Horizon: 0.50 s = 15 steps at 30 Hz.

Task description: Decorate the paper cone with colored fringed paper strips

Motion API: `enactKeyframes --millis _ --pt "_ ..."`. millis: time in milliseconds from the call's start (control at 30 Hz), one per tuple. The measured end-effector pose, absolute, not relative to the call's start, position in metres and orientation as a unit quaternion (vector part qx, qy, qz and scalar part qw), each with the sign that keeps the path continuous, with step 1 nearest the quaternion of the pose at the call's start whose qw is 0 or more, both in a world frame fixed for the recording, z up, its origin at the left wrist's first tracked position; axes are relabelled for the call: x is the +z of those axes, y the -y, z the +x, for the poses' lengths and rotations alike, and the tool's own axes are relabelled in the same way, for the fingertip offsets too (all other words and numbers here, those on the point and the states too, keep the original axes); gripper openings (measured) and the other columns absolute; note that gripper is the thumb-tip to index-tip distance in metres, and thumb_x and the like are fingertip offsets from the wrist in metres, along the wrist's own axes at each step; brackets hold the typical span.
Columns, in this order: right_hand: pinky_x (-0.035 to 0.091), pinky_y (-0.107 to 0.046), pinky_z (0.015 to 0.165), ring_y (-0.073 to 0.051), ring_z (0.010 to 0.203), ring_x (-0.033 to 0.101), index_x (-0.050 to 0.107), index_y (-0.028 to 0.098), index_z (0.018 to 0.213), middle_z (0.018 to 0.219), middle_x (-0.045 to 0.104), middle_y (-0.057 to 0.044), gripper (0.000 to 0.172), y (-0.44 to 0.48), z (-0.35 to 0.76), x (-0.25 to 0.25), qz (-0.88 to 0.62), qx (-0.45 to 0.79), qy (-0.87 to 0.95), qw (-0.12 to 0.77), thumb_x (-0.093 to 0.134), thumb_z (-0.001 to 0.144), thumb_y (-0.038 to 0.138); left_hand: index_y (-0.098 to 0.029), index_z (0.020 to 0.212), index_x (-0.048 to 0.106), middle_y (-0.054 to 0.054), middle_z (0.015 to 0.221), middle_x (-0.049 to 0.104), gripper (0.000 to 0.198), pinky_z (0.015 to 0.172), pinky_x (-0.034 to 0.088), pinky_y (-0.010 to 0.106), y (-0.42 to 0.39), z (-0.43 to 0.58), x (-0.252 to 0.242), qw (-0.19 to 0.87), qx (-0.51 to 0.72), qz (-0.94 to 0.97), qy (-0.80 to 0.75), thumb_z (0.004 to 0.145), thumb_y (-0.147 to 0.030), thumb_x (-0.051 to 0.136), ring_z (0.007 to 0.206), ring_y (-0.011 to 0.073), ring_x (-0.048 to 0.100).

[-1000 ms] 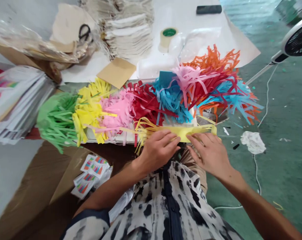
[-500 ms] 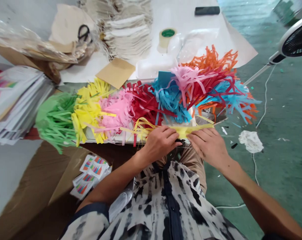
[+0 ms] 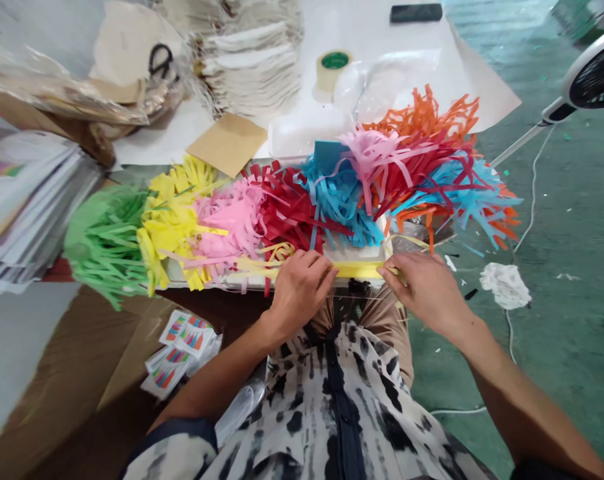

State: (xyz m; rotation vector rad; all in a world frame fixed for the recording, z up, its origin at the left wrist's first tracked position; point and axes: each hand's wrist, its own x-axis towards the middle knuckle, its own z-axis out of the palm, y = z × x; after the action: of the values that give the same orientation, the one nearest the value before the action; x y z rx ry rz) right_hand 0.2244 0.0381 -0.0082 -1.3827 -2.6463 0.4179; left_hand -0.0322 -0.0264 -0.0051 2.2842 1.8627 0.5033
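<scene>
- Left hand (image 3: 299, 293): fingers (image 3: 309, 263) held together and curled down, clamped on the yellow strip (image 3: 357, 269) near its left part
- Right hand (image 3: 427, 290): fingers (image 3: 412, 265) close together, with the tips pinching the strip's right part
- Yellow strip: stretched between the hands, lying along the near edge of a white board (image 3: 357, 252); cut fringe curled up at its left end, in front of the red bundle
- Paper fringe bundles, left to right: green (image 3: 105, 240), yellow (image 3: 167, 230), pink (image 3: 229, 217), red (image 3: 287, 207) and blue (image 3: 339, 193), packed side by side behind the strip; further pink, orange (image 3: 422, 120) and blue strands fanned out at the right
- Behind the bundles: foam tray (image 3: 302, 130), kraft paper square (image 3: 227, 143), tape roll (image 3: 332, 70), scissors (image 3: 161, 60) and stacked cloth bags (image 3: 252, 67)
- Left of the hands: printed sheets (image 3: 27, 200) in a pile; small printed cards (image 3: 182, 347) on brown cardboard (image 3: 82, 387)
- Right of the hands: crumpled tissue (image 3: 505, 287) on a green floor (image 3: 572, 347), and a fan (image 3: 597, 73) at the top corner
</scene>
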Motion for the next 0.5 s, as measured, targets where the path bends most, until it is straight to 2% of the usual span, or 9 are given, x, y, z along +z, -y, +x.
enactKeyframes --millis 233,367,500 --pt "0.030 -0.035 0.072 -0.026 0.082 0.063 0.063 0.018 0.087 0.082 0.069 -0.008 0.033 -0.052 0.213 0.004 -0.458 0.101 0.882 -0.048 0.049 0.107 0.040 -0.019 0.088 0.064 0.007 0.092 0.066 0.024 0.081 0.044 0.039 0.020 -0.027 -0.010 0.041 0.139 0.762 -0.632 0.105 -0.032 0.055 0.089 0.0243 0.056" --pt "0.028 -0.035 0.069 -0.025 0.076 0.061 0.065 0.018 0.086 0.078 0.068 -0.009 0.038 -0.053 0.207 0.007 -0.468 0.079 0.878 -0.070 0.045 0.108 0.042 -0.019 0.086 0.064 0.007 0.090 0.066 0.024 0.082 0.045 0.039 0.019 -0.028 -0.012 0.040 0.140 0.763 -0.630 0.105 -0.031 0.055 0.088 0.0240 0.056" --pt "0.030 -0.037 0.072 -0.027 0.079 0.063 0.067 0.017 0.091 0.083 0.070 -0.011 0.038 -0.048 0.203 0.005 -0.488 0.040 0.868 -0.085 0.043 0.108 0.041 -0.018 0.086 0.064 0.008 0.089 0.065 0.024 0.081 0.045 0.039 0.019 -0.027 -0.013 0.024 0.122 0.763 -0.634 0.104 -0.032 0.056 0.087 0.0249 0.057"
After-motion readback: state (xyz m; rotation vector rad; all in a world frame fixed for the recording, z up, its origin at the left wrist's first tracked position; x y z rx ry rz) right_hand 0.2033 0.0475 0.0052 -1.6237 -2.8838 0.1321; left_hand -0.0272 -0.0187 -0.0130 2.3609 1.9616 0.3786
